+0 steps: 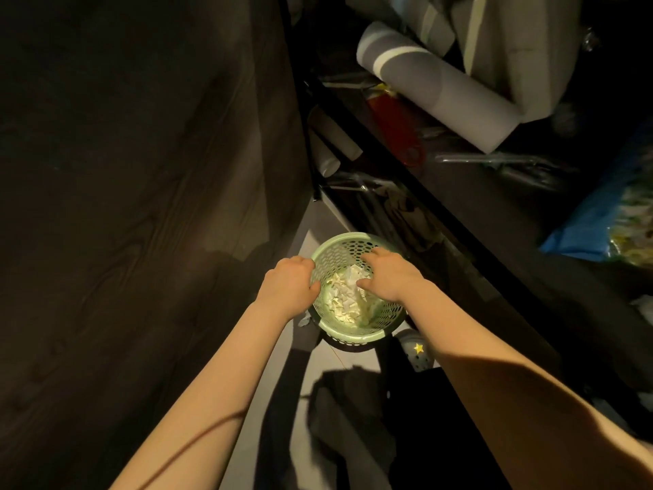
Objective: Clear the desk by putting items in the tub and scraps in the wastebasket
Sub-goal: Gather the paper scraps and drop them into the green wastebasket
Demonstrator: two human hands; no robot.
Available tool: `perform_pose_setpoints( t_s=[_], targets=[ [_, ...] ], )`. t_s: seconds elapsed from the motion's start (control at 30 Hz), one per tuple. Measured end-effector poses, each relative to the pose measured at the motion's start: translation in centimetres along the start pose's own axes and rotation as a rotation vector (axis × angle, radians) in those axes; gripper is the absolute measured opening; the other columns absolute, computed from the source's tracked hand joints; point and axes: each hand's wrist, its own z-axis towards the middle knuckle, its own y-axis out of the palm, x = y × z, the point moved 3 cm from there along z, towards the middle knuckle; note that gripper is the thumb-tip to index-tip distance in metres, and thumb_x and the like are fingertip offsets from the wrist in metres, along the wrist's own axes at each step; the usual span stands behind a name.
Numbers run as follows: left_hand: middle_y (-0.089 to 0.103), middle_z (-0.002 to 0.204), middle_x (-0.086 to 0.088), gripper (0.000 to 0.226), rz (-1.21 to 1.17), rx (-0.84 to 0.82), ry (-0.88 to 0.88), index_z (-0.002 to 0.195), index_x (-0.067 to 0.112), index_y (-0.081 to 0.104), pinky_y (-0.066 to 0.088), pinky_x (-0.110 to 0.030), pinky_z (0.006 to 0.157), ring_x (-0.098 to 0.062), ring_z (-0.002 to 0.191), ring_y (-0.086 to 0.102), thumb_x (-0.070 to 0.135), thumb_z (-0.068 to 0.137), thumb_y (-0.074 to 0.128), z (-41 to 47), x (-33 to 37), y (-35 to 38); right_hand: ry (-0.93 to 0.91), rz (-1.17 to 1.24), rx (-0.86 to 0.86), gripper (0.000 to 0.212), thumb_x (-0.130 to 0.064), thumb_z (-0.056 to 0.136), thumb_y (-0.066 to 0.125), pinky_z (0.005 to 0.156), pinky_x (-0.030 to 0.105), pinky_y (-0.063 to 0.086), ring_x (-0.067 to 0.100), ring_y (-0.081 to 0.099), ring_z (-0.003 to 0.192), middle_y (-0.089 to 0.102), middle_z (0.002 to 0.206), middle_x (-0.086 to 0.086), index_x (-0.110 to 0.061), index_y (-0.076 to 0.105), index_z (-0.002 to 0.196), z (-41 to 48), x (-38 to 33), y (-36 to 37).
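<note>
Left hand (pixel 288 288) is curling round the left rim of the wastebasket (pixel 353 335), which is standing on the floor just beside the desk (pixel 141 171) edge. Right hand (pixel 387 275) is hovering spread and loose, holding nothing, just over the paper scraps (pixel 344 295) inside. They look light, soft and crushable, so pinch anywhere. Whether it's touching them, I can't tell.

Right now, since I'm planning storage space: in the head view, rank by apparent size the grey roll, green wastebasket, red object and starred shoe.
1. grey roll
2. green wastebasket
3. red object
4. starred shoe, partly hidden

The roll seems nearer the camera, so its first place is unsure.
</note>
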Motion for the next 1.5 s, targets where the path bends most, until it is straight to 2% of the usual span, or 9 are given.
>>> perform_pose_setpoints(
  t_s=[0.2,0.37,0.53,0.7,0.9,1.3,1.43,1.5],
  targets=[
    [0.053,0.124,-0.009,0.039,0.095,-0.013,0.001,0.122,0.011,0.051,0.047,-0.043,0.093,-0.027,0.115,0.050,0.035,0.091,0.049,-2.1,1.5,-2.8,-0.022,0.001,0.072,0.061,-0.042,0.091,0.052,0.104,0.045,0.039,0.029,0.034,0.134,0.031,0.150,0.005,-0.019,0.032,0.144,-4.0,-0.6,-2.3],
    [0.051,0.128,-0.008,0.042,0.122,0.059,0.029,0.126,0.011,0.048,0.046,-0.043,0.094,-0.027,0.118,0.048,0.035,0.092,0.049,-5.1,3.7,-6.1,-0.041,-0.010,0.119,0.064,-0.044,0.091,0.053,0.102,0.046,0.041,0.029,0.035,0.133,0.031,0.149,0.006,-0.020,0.030,0.145,-9.0,-1.2,-4.3],
    [0.048,0.134,-0.006,0.046,0.112,0.176,0.090,0.131,0.013,0.046,0.046,-0.043,0.096,-0.026,0.121,0.046,0.036,0.092,0.049,-9.4,6.4,-9.4,-0.076,0.010,0.179,0.059,-0.041,0.090,0.056,0.100,0.045,0.042,0.028,0.041,0.127,0.041,0.140,0.007,-0.019,0.037,0.141,-14.9,-2.0,-7.9],
    [0.042,0.142,-0.005,0.049,0.138,0.266,0.137,0.135,0.014,0.043,0.043,-0.044,0.101,-0.025,0.129,0.041,0.036,0.092,0.050,-13.8,9.0,-13.0,-0.115,0.008,0.314,0.056,-0.041,0.090,0.056,0.099,0.042,0.043,0.028,0.045,0.126,0.044,0.138,0.006,-0.021,0.040,0.139,-21.5,-2.8,-12.1],
    [0.046,0.139,-0.004,0.048,0.128,0.391,0.206,0.133,0.014,0.045,0.043,-0.045,0.100,-0.025,0.127,0.043,0.036,0.091,0.052,-18.8,12.0,-17.9,-0.139,-0.011,0.455,0.053,-0.043,0.090,0.054,0.098,0.039,0.043,0.025,0.046,0.125,0.048,0.137,0.004,-0.021,0.041,0.138,-29.3,-3.0,-15.6],
    [0.052,0.131,-0.004,0.047,0.147,0.704,0.506,0.129,0.016,0.049,0.044,-0.046,0.098,-0.026,0.123,0.047,0.037,0.088,0.055,-25.9,22.7,-27.0,-0.125,-0.103,0.828,0.042,-0.042,0.092,0.052,0.089,0.039,0.049,0.021,0.054,0.111,0.056,0.128,-0.001,-0.025,0.049,0.129,-44.6,-0.8,-23.6],
    [0.051,0.133,-0.005,0.047,0.158,0.754,0.570,0.131,0.014,0.048,0.043,-0.042,0.100,-0.025,0.124,0.044,0.037,0.089,0.054,-27.0,27.3,-29.3,-0.076,-0.070,0.962,0.037,-0.038,0.092,0.053,0.081,0.030,0.045,0.017,0.056,0.104,0.059,0.124,-0.001,-0.023,0.054,0.126,-48.3,1.5,-25.8],
    [0.049,0.135,-0.005,0.048,0.147,0.766,0.600,0.132,0.014,0.047,0.041,-0.041,0.101,-0.024,0.126,0.043,0.037,0.090,0.054,-27.3,29.5,-29.9,-0.014,-0.049,1.016,0.034,-0.037,0.092,0.052,0.078,0.031,0.045,0.017,0.057,0.101,0.060,0.121,-0.001,-0.024,0.055,0.123,-49.6,3.2,-26.9]
  ],
)
